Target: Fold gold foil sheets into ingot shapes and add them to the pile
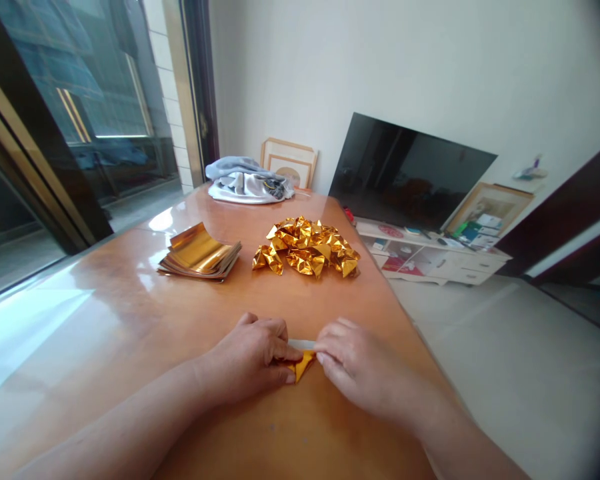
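Stretching away under everything: an orange counter (130, 313), glossy from window glare. Lying beyond the pile of folded gold pieces (307, 253), a grey cloth bundle (247, 180); sitting just left of that pile, a stack of flat gold sheets (200, 257) (unfolded stock, by the look). Resting nearer than the pile, left hand (253, 357) and right hand (357, 367), each grip pinching narrowly on one small gold paper (303, 363), pressing it flat against the counter for creasing.

The table (130, 300) is glossy, smooth orange-brown wood, the sheet stack (200, 257), folded pile (307, 253) and held piece (303, 363) are shiny, creased gold foil paper, and the bundle (247, 181) is soft matt cloth.
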{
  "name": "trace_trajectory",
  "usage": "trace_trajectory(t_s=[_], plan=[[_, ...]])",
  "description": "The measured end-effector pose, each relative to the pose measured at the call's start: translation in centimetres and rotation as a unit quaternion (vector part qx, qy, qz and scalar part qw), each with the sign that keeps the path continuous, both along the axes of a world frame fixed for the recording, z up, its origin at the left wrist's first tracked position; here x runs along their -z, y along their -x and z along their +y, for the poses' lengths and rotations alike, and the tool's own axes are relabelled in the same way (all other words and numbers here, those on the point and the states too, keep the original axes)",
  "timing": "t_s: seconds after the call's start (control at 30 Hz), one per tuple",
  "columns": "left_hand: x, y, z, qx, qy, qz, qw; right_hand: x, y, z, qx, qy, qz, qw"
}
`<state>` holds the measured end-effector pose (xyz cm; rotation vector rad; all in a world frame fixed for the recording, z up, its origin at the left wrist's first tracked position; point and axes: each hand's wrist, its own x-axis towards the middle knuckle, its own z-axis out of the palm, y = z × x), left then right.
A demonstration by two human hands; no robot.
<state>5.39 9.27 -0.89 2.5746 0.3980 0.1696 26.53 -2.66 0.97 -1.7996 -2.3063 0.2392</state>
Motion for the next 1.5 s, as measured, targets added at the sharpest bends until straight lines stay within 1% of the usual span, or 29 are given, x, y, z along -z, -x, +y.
trace_trajectory(t_s=[0.07, 0.13, 0.17, 0.23, 0.33, 0.4, 0.47, 0.73, 0.93, 1.13, 1.3, 1.4, 1.5], plan=[[0.1, 0.0, 0.1, 0.006, -0.004, -0.003, 1.000, -0.2, 0.9, -0.9, -0.019, 0.022, -0.034, 0.999], [0.3, 0.0, 0.2, 0.009, -0.010, -0.005, 1.000, 0.3, 1.9, -1.8, -0.008, 0.026, -0.052, 0.998], [0.4, 0.0, 0.2, 0.009, -0.013, -0.006, 1.000, 0.8, 2.3, -2.3, 0.001, 0.021, -0.061, 0.998], [0.5, 0.0, 0.3, 0.010, -0.019, -0.010, 1.000, 2.2, 3.0, -3.1, 0.015, -0.017, -0.098, 0.995], [0.6, 0.0, 0.4, 0.012, -0.025, -0.014, 1.000, 4.3, 3.5, -4.0, 0.031, -0.049, -0.129, 0.990], [0.7, 0.0, 0.4, 0.013, -0.024, -0.017, 0.999, 5.1, 3.7, -4.4, 0.036, -0.063, -0.137, 0.988], [0.9, 0.0, 0.5, 0.015, -0.025, -0.016, 0.999, 5.5, 3.8, -4.6, 0.038, -0.079, -0.143, 0.986], [1.5, 0.1, 0.7, 0.018, -0.037, -0.028, 0.999, 5.8, 4.9, -5.3, 0.033, -0.157, -0.124, 0.979], [1.1, 0.2, 0.4, 0.019, -0.055, -0.026, 0.998, 5.3, 5.7, -5.4, 0.029, -0.172, -0.119, 0.977], [1.1, 0.2, 0.3, 0.001, -0.057, -0.034, 0.998, 4.9, 6.5, -5.8, 0.007, -0.167, -0.098, 0.981], [1.6, -0.1, 0.4, -0.008, -0.064, -0.042, 0.997, 5.0, 6.5, -6.1, 0.012, -0.152, -0.074, 0.986], [1.9, -0.4, 0.4, -0.019, -0.054, -0.048, 0.997, 4.5, 6.4, -5.8, 0.015, -0.125, -0.060, 0.990], [2.0, -0.5, 0.4, -0.026, -0.037, -0.054, 0.998, 3.4, 6.2, -5.1, 0.018, -0.080, -0.027, 0.996]])
